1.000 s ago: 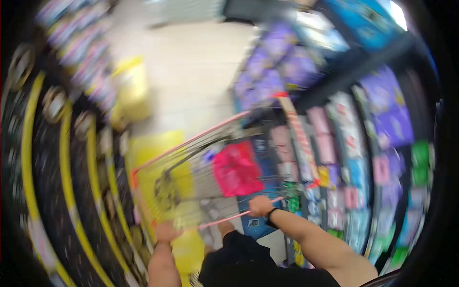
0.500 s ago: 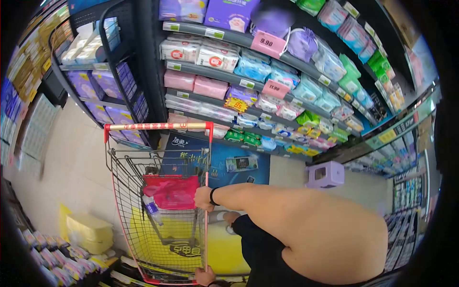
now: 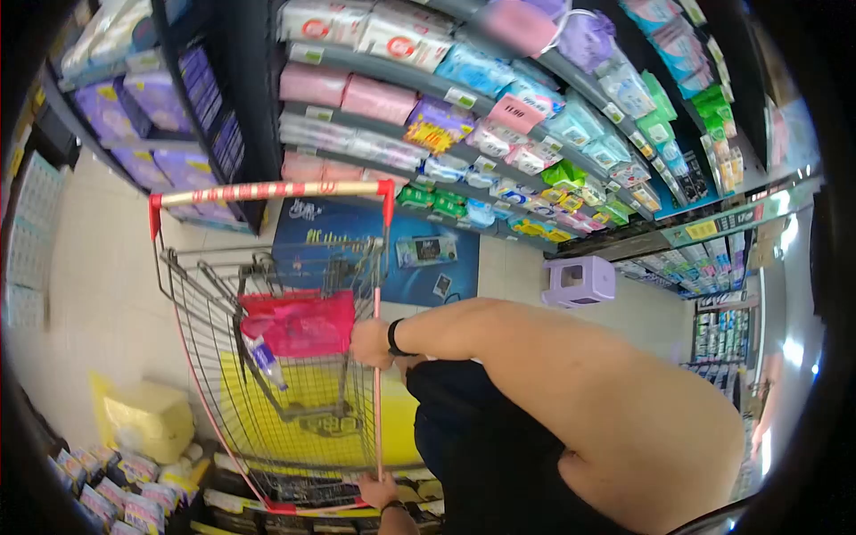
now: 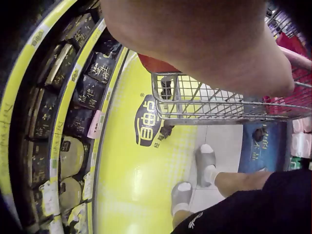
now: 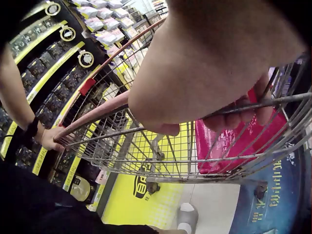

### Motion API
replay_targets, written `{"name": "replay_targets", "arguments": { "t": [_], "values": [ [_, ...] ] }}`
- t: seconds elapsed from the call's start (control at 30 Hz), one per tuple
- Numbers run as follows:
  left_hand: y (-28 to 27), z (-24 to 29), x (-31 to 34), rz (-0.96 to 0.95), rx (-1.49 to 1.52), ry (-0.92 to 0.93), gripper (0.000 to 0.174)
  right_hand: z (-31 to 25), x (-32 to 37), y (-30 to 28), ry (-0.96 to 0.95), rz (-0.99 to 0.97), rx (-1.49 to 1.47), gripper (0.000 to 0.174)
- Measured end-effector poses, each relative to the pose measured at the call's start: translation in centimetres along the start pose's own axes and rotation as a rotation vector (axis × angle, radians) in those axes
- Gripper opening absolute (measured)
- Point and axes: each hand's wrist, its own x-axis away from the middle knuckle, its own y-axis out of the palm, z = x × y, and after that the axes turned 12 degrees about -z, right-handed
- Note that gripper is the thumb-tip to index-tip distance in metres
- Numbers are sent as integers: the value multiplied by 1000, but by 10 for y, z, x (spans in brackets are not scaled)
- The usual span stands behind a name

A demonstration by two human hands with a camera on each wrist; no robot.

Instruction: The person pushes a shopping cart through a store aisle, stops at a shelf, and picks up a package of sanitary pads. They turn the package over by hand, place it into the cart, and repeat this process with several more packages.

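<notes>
A wire shopping cart (image 3: pixel 378 419) stands in front of me, with a bright pink bag (image 3: pixel 299 323) lying inside. Beside the bag is a small bottle with a purple label (image 3: pixel 265 357). My right hand (image 3: pixel 369 342) grips the cart's pink side rail close to the bag. In the right wrist view, several of its fingers (image 5: pixel 241 117) curl round the rail. Farther along the same rail, my left hand (image 3: pixel 378 489) grips it near the red corner. The left wrist view shows that hand only from behind, its fingers hidden.
Shelves of packaged tissues and pads (image 3: pixel 383 89) rise ahead. A purple stool (image 3: pixel 580 281) stands on the floor to the right. Shelves with dark packs (image 4: pixel 87 92) run close at the left, near a yellow block (image 3: pixel 152 419). Yellow (image 4: pixel 122 180) and blue floor mats (image 3: pixel 374 276) lie around the cart.
The head view has swung round to face the tissue shelves, which shift up and left in the last half second. Both hands stay on the cart rail.
</notes>
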Motion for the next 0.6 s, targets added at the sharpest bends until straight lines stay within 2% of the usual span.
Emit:
{"name": "replay_targets", "arguments": {
  "t": [0.03,0.1,0.13,0.17,0.23,0.3,0.37,0.43,0.53,0.6],
  "values": [
    [-9,-8,1,51,6,63,25,-3,-10,6,9,31,-31,26],
    [-32,-11,0,19,122,25,24,-4,-31,16,2,92,-49,25],
    [-32,-21,-6,26,109,37,24,-8,-26,2,11,109,-61,23],
    [-35,-34,-11,138,91,152,25,-12,-19,-13,20,132,-76,21],
    [-49,-57,-23,100,106,161,27,-17,-27,-29,-14,118,-65,21],
    [-75,-79,-32,130,125,159,34,-27,-46,-41,-42,117,-83,24],
    [-104,-94,-34,153,151,81,40,-43,-61,-51,-28,111,-72,27],
    [-120,-126,-43,217,42,155,46,-53,-82,-57,-47,85,-13,30],
    [-145,-166,-38,97,6,-11,53,-89,-106,-100,-56,-9,6,33],
    [-163,-185,-60,40,-25,17,61,-95,-105,-106,13,-23,23,34]
  ]
}}
